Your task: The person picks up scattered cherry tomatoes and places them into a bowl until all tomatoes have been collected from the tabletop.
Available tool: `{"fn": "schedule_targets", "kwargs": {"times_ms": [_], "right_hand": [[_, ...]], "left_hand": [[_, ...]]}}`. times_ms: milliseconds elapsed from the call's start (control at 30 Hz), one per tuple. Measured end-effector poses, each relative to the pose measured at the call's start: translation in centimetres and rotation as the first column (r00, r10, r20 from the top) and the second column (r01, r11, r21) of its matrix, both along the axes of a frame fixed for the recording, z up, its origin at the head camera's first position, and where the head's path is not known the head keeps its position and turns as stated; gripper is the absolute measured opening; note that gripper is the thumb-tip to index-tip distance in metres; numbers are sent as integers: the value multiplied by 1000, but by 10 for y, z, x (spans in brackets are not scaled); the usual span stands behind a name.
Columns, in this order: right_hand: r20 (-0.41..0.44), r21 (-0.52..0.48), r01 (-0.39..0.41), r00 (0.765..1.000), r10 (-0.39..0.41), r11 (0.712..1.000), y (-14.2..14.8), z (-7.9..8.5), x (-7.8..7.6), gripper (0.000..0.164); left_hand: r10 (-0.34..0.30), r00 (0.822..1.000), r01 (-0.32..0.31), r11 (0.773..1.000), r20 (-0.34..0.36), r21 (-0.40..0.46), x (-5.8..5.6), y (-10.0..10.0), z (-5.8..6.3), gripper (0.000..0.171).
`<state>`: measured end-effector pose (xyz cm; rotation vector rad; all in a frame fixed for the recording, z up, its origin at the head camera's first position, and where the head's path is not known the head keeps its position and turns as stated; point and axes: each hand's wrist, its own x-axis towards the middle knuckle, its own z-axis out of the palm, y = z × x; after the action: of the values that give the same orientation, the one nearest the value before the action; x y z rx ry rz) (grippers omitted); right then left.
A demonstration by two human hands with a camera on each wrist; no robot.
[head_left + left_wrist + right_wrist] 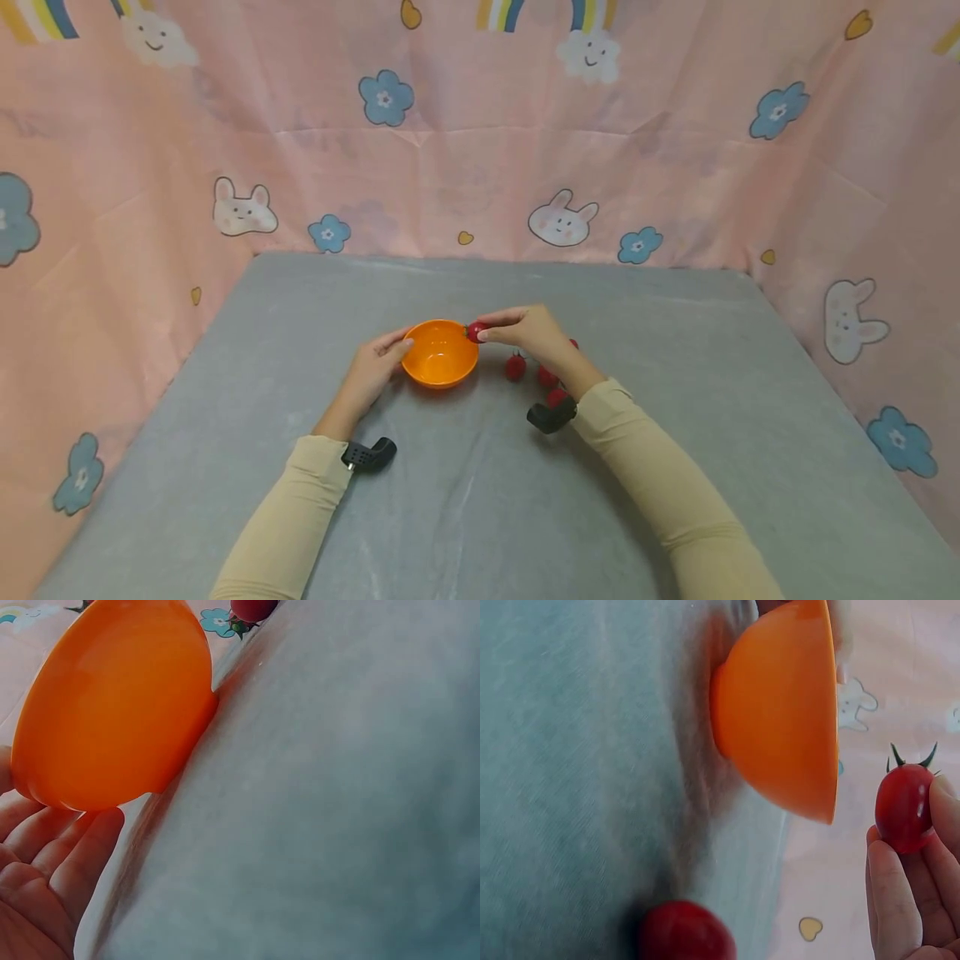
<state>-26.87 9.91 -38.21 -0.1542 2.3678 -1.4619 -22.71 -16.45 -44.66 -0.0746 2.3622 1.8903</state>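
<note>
An orange bowl (pixel 440 358) stands upright on the table with nothing in it. My left hand (pixel 369 372) holds it at the left side, thumb over the rim and fingers against the outer wall. Between thumb and fingers, my right hand (pixel 534 333) pinches a red cherry tomato (pixel 904 808) with a green stem. In the head view that tomato overlaps the bowl's right rim; the right wrist view shows it above rim level. Several more cherry tomatoes (pixel 515 367) lie right of the bowl, some partly hidden by my right hand and wrist.
A grey cloth covers the table (pixel 450 500). Behind it and along both sides hangs a pink curtain (pixel 442 167) printed with rabbits, flowers and clouds. Each wrist wears a black camera mount (pixel 551 415) close above the table.
</note>
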Motion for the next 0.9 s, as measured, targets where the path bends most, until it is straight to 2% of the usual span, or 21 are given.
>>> {"fn": "schedule_targets", "kwargs": {"times_ms": [467, 900], "right_hand": [[-4, 28, -22, 1000, 22, 999, -16, 5, -3, 32], [-11, 52, -28, 1000, 29, 998, -34, 11, -5, 31]], "left_hand": [[0, 1000, 0, 1000, -7, -10, -1, 1, 0, 47], [13, 1000, -13, 999, 7, 36, -1, 1, -2, 46]]}}
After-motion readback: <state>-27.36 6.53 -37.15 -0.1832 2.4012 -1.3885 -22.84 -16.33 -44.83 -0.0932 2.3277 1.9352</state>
